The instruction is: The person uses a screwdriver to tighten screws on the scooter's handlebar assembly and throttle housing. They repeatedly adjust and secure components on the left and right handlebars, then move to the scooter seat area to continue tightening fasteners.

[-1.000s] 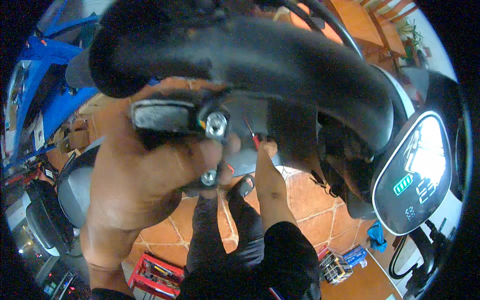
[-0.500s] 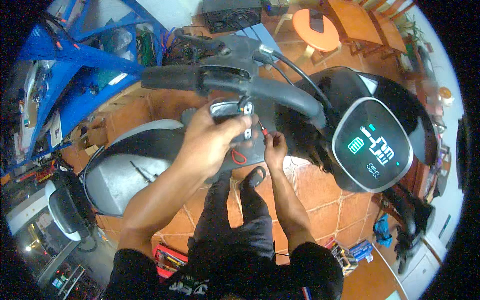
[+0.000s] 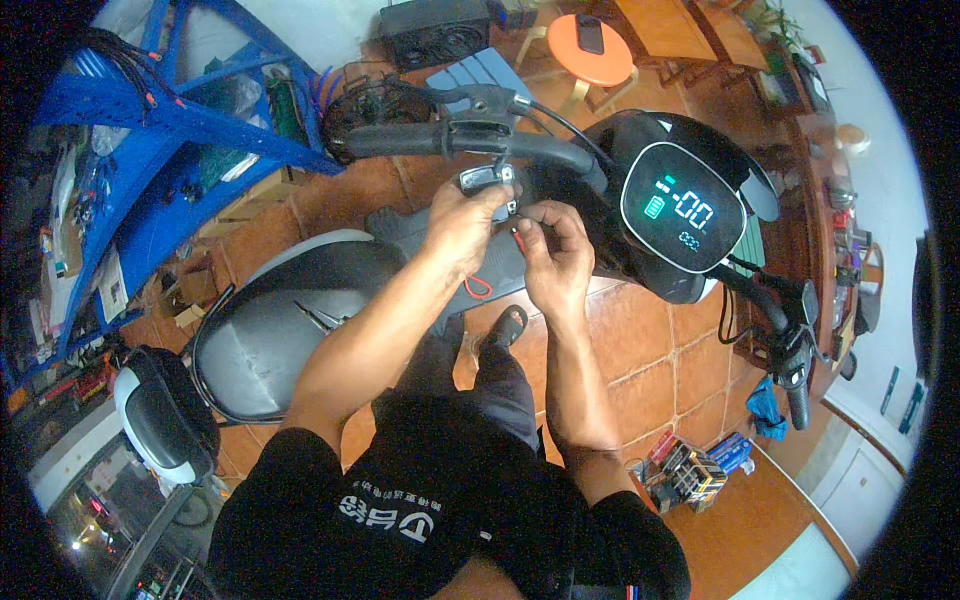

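Observation:
My left hand [image 3: 462, 225] is closed around a small black and silver switch housing [image 3: 482, 178], just below the scooter's left handlebar [image 3: 545, 150]. Close beside it, my right hand [image 3: 558, 255] pinches a small red-handled screwdriver [image 3: 518, 240]. The tool's tip is lost among the fingers near the housing, so whether it touches I cannot tell. A red cord loop [image 3: 478, 288] hangs below my left wrist. To the right, the scooter's rounded display [image 3: 680, 210] is lit.
The scooter's black seat [image 3: 265, 345] lies to the left, with a thin dark tool [image 3: 315, 315] on it. Blue metal shelving [image 3: 190, 150] stands far left. An orange stool [image 3: 590, 55] holds a phone. Several small boxes [image 3: 690, 470] sit at lower right.
My view has shifted, and the display and handlebar appear turned. My right hand has come up closer to the left, with more fingers gathered at the housing. Both holds continue.

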The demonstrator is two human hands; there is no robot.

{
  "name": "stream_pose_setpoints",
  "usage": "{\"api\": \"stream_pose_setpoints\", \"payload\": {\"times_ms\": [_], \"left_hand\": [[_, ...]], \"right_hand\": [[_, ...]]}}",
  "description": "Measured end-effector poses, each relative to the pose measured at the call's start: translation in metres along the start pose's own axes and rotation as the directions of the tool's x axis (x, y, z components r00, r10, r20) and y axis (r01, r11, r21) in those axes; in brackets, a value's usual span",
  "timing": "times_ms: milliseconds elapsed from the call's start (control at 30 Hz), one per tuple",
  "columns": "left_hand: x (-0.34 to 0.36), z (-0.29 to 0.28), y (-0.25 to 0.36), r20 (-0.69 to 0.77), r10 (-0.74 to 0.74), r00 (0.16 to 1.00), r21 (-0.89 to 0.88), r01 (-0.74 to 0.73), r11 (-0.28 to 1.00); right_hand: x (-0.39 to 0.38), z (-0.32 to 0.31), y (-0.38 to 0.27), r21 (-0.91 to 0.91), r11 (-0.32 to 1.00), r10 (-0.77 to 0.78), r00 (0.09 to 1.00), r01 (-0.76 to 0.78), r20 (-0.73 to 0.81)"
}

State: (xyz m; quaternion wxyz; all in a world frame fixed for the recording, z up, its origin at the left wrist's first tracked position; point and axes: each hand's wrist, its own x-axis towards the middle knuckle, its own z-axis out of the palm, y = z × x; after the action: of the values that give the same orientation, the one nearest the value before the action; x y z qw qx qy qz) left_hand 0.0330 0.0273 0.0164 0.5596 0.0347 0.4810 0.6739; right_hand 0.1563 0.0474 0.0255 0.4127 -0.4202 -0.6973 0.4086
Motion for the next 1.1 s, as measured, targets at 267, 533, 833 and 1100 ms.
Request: {"api": "stream_pose_setpoints", "payload": {"times_ms": [267,533,833,1100], "left_hand": [[0.010,-0.014,-0.012,0.036,0.069,0.997,0.082,-0.072,0.994],[0.006,-0.011,-0.009,0.018,0.085,0.996,0.092,-0.086,0.992],[0.006,-0.010,-0.015,-0.028,0.088,0.996,0.144,-0.083,0.986],[-0.001,-0.007,-0.009,0.015,0.067,0.998,0.108,-0.068,0.992]], "right_hand": [[0.004,0.005,-0.005,-0.100,0.994,-0.038,0.998,0.042,0.046],[0.017,0.000,-0.020,-0.233,0.972,0.055,0.985,-0.015,0.165],[0.021,-0.008,-0.008,-0.272,0.950,-0.071,0.956,0.151,0.283],[0.023,-0.017,-0.006,-0.202,0.973,-0.042,0.947,0.110,0.319]]}}
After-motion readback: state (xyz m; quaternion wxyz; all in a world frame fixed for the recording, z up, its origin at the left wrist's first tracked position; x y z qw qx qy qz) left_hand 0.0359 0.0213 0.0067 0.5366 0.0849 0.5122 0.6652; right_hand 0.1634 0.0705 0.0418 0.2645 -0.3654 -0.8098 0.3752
